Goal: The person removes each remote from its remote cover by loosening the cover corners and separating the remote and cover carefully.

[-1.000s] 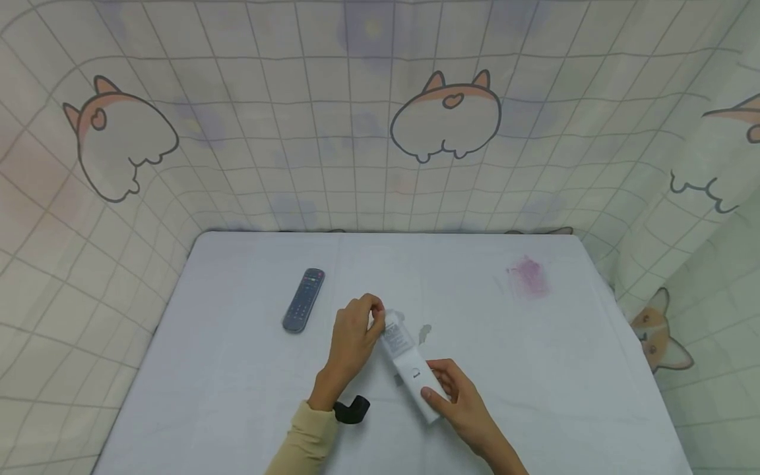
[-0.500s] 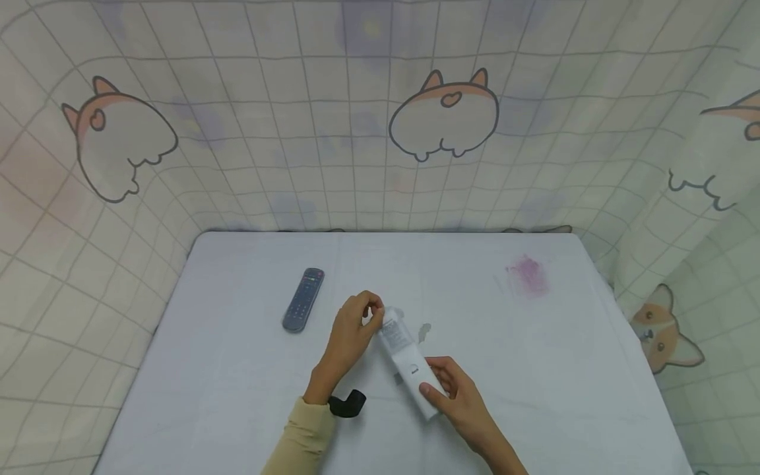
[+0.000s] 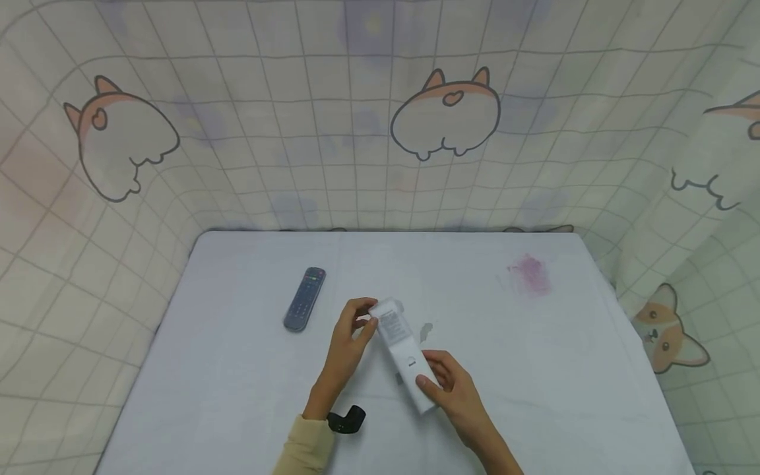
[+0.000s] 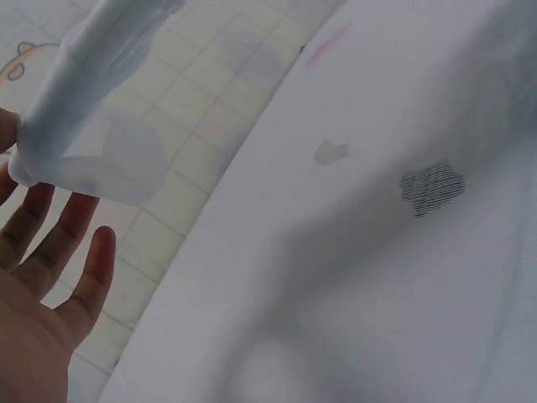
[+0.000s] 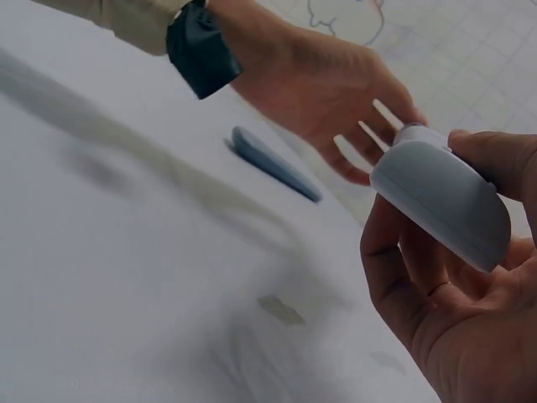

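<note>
A long white remote control (image 3: 405,351) is held tilted above the table, its printed label facing up. A clear plastic flap (image 4: 122,164) sticks out at its far end in the left wrist view. With thumb and index finger, my left hand (image 3: 346,342) pinches the far left corner; its other fingers are spread apart. My right hand (image 3: 458,398) grips the near end, thumb on top and fingers underneath. In the right wrist view, the rounded near end of the white remote (image 5: 440,201) sits between thumb and fingers.
A dark grey remote control (image 3: 305,299) lies on the white-covered table (image 3: 237,389), left of my hands. Grey patches (image 3: 425,332) and a pink stain (image 3: 531,274) mark the cloth. A checked curtain with corgi drawings (image 3: 445,122) stands around the table.
The white remote has shifted slightly away from me and to the left. My left hand's fingers have opened a little and its hold is now at the far left corner.
</note>
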Tool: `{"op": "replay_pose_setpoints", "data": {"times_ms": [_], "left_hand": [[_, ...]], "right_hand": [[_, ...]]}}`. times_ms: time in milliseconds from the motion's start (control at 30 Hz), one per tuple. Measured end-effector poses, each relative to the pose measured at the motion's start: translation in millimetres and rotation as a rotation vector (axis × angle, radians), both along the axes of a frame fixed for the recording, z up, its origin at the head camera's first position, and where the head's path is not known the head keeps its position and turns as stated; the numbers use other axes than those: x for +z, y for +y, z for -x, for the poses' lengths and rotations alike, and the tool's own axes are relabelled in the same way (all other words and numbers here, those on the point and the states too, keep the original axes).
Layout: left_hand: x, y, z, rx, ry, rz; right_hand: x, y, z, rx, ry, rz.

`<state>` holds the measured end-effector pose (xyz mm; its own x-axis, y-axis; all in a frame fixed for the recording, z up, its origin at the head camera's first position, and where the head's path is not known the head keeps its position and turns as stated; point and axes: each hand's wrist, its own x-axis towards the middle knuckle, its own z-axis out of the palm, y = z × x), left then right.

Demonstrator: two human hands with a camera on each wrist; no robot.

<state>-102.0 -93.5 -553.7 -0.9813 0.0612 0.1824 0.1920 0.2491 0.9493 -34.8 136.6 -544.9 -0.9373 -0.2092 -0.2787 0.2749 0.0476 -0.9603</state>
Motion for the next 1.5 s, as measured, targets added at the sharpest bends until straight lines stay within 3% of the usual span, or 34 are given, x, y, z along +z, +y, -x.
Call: {"op": "replay_pose_setpoints", "data": {"times_ms": [300,367,500,600,833,1000,1500], "left_hand": [[-15.8,2,-10.3,0.101,0.148,0.037],[-19.3,3,-9.5,0.147,0.225,0.086],[-23.6,4,-7.1,0.256,0.444,0.226],[-22.2,3,-5.2,0.303,0.583,0.312],[-18.9,3,-1.1,0.343,0.762,0.389],[-19.1,5,1.0,0.393,0.785,0.415],[-20.0,18,-1.6,0.526,0.689,0.444]], "right_hand": [[2.4,-1,0.0,-0.003,-0.017,0.077],[2.4,-1,-0.2,-0.005,-0.016,0.09],[1.9,-2,-0.8,0.003,-0.02,0.114],[1.5,-3,-1.2,0.02,-0.025,0.129],[2.7,-4,-3.2,0.049,-0.038,0.142],[3.7,-5,-4.4,0.062,-0.034,0.138],[2.9,-5,-10.1,0.098,-0.017,0.09]]}}
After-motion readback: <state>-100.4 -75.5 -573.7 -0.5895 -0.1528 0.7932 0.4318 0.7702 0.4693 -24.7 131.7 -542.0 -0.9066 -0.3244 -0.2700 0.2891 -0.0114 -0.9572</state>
